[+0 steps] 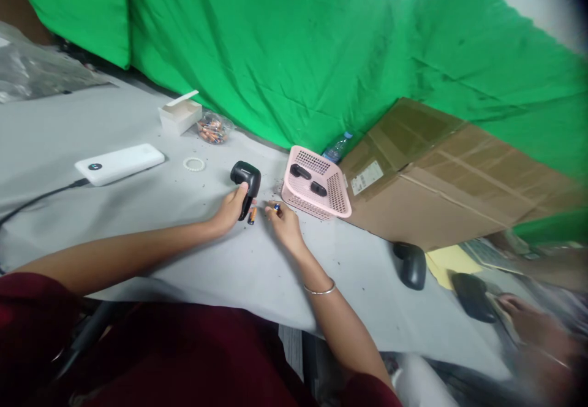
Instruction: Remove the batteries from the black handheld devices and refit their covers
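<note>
Black plastic, one handheld device (pixel 248 175), curved at its upper end: it stood nearly upright above the grey worktop (pixel 257 260), closed within my left grip (pixel 229 209), the thumb laid along its near side. One orange battery (pixel 252 214), dark at one end: just beside the device's lower end, between my two hands; whether the two touched, I could not tell. One blue-ended battery (pixel 276 207): pinched in my right grip (pixel 286 226), fingers curled close around it. One silver bangle (pixel 320 288), on my right wrist.

One pink basket (pixel 337 197), perforated, beyond my right grip: it contained two black pieces (pixel 301 171). One bottle (pixel 337 148), blue-capped, behind the basket. One cardboard box (pixel 413 192), large, taped, to the basket's right.

To my left: one white power bank (pixel 122 163), black cable (pixel 43 195) attached; one beaded bracelet (pixel 193 164); one white carton (pixel 179 116), lid raised; one clear container (pixel 214 129) of batteries, beside the carton.

Far right: a second black device (pixel 411 267), near yellow paper (pixel 452 264); a third black device (pixel 473 297), close to another person's hand (pixel 528 318), blurred.
</note>
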Available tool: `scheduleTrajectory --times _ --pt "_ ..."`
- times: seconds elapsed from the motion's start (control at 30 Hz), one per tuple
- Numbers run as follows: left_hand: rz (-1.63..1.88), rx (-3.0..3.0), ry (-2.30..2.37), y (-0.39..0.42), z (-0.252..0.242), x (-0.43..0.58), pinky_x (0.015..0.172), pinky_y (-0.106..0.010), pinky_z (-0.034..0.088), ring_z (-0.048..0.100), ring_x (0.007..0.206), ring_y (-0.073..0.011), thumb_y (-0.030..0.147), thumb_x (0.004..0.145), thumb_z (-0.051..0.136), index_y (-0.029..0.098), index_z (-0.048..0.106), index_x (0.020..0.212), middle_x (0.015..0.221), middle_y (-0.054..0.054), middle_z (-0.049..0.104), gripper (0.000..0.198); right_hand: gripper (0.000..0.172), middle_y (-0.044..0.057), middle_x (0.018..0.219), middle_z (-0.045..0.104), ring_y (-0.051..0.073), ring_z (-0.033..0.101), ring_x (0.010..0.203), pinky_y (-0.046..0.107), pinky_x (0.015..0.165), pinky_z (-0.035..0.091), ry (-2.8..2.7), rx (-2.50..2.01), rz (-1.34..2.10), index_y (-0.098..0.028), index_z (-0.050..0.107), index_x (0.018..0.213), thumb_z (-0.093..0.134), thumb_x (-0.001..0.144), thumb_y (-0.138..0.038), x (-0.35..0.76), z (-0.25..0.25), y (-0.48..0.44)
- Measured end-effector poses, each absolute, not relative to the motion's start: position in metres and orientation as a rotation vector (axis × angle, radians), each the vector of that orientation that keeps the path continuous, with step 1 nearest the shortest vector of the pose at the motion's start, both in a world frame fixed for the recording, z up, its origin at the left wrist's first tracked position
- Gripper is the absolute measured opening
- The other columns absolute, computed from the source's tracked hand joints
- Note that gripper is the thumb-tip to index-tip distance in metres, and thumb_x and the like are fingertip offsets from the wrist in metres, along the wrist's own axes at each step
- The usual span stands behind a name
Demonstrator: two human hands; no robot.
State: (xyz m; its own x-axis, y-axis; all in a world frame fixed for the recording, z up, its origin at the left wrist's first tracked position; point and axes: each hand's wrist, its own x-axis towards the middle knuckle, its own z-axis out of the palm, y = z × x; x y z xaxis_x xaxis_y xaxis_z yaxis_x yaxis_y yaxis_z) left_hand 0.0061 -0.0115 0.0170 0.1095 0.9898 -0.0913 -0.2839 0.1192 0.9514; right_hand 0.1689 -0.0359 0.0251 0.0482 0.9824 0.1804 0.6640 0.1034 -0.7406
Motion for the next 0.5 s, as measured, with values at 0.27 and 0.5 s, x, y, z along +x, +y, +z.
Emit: scheduleTrajectory --times 0.27,0.5 --pt "1.122 0.98 0.996 -0.014 0.01 0.01 0.066 -0.031 0.054 0.066 0.071 -0.0201 0.063 0.089 0.04 0.012 0.064 0.088 0.082 -0.011 0.067 0.056 0.043 0.003 0.071 0.066 0.014 0.062 0.059 0.024 0.061 0.048 -1.638 -1.58 0.843 -0.011 0.064 0.116 0.06 0.084 -0.04 0.165 0.01 -0.03" --pt "1.12 1.099 1.027 -0.016 0.007 0.009 0.063 -0.027 0.051 0.065 0.07 -0.0188 0.066 0.087 0.04 0.013 0.063 0.084 0.081 -0.01 0.069 0.057 0.025 0.006 0.089 0.066 0.015 0.062 0.079 0.026 0.073 0.048 -1.793 -1.468 0.71 -0.016 0.073 0.094 0.056 0.088 -0.034 0.164 0.005 -0.035"
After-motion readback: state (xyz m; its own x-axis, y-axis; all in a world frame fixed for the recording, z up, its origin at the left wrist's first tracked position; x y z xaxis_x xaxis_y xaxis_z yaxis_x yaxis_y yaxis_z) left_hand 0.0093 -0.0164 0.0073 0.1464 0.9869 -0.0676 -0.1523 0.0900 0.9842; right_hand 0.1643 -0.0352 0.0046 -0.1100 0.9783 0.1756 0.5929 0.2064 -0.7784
